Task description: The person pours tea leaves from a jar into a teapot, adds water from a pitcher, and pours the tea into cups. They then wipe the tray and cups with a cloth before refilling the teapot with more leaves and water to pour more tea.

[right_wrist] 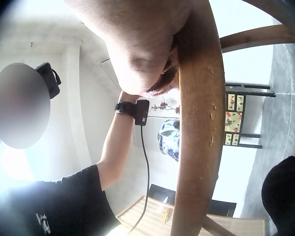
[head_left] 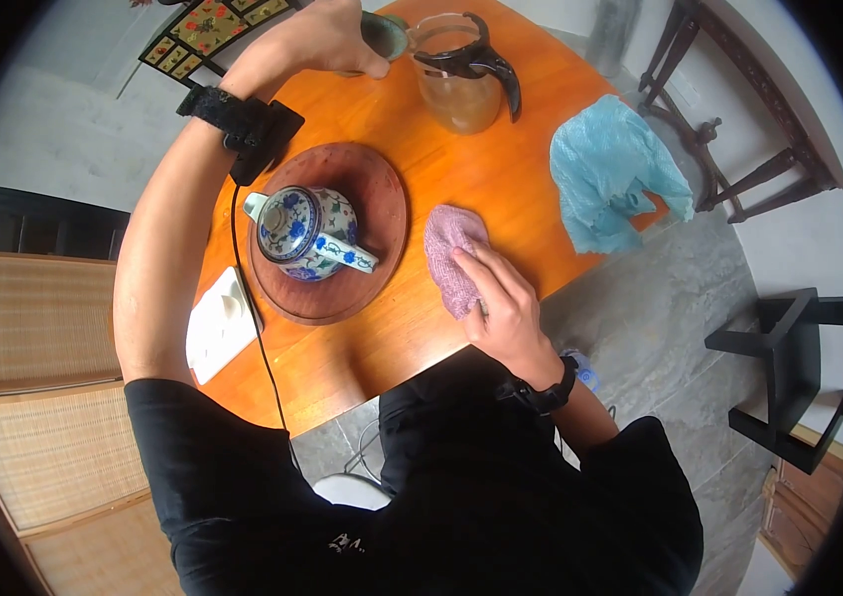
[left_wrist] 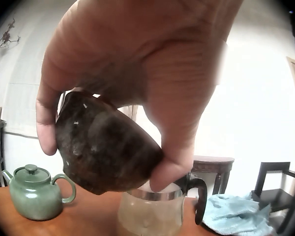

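Note:
My left hand [head_left: 327, 40] grips a small dark mottled cup [left_wrist: 105, 145] between thumb and fingers. In the left wrist view the cup is tilted, its lower edge overlapping the rim of a glass pitcher [head_left: 456, 94] with a black handle and cloudy liquid inside. A green teapot [left_wrist: 35, 191] stands to the left of the pitcher in that view. My right hand [head_left: 511, 313] rests on a bunched pink cloth [head_left: 449, 233] near the table's front edge, fingers lying over it. The right wrist view mostly hides this cloth behind the table edge.
A blue-and-white teapot [head_left: 292, 233] sits on a round wooden tray [head_left: 387, 199] on the orange table [head_left: 342, 363]. A white power strip [head_left: 213, 333] lies at the left, a black cable [head_left: 261, 348] beside it. A light-blue cloth [head_left: 605, 164] hangs over the right edge.

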Tool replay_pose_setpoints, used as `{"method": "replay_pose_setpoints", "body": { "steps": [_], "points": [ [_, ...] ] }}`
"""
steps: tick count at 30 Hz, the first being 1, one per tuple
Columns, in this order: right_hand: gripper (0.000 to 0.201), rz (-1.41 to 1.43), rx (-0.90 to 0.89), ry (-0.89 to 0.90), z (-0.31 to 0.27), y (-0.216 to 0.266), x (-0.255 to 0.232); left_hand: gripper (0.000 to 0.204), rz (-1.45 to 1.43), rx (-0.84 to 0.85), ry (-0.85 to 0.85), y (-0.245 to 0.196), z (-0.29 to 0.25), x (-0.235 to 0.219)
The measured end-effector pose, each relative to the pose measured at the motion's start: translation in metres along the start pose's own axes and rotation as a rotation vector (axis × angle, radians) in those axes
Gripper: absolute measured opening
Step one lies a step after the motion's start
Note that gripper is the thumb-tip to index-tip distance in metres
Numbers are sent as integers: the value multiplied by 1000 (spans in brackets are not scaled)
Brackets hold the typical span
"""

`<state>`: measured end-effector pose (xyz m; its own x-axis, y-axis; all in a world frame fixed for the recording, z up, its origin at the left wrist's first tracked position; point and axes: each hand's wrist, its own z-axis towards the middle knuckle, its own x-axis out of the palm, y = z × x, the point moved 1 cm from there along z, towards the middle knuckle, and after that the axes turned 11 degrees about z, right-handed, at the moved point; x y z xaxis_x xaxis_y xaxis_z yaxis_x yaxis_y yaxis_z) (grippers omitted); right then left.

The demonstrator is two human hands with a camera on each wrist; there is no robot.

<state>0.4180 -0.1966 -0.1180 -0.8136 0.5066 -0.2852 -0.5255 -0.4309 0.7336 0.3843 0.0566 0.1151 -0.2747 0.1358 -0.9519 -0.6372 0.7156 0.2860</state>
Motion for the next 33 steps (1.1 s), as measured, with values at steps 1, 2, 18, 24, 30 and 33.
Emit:
{"method": "replay_pose_setpoints", "body": {
  "steps": [1, 2, 18, 24, 30, 33],
  "points": [
    [50, 2, -1, -1, 0, 0, 0, 52, 12, 17, 28, -2, 0, -4],
    [50, 5, -1, -2, 1, 1, -1, 47, 24, 35, 57, -5, 0, -7],
    [51, 13, 9, -2, 1, 1, 1, 56, 171, -91, 71, -18, 4, -15],
    [51, 18, 13, 5, 1, 1, 1, 67, 253, -45, 53, -16, 13, -9],
    [50, 7, -5, 2, 2, 2, -1, 72, 292, 27, -30, -20, 5, -12],
    [50, -9, -19, -2, 1, 2, 0, 72, 362, 26, -34, -21, 13, -6]
  ]
}}
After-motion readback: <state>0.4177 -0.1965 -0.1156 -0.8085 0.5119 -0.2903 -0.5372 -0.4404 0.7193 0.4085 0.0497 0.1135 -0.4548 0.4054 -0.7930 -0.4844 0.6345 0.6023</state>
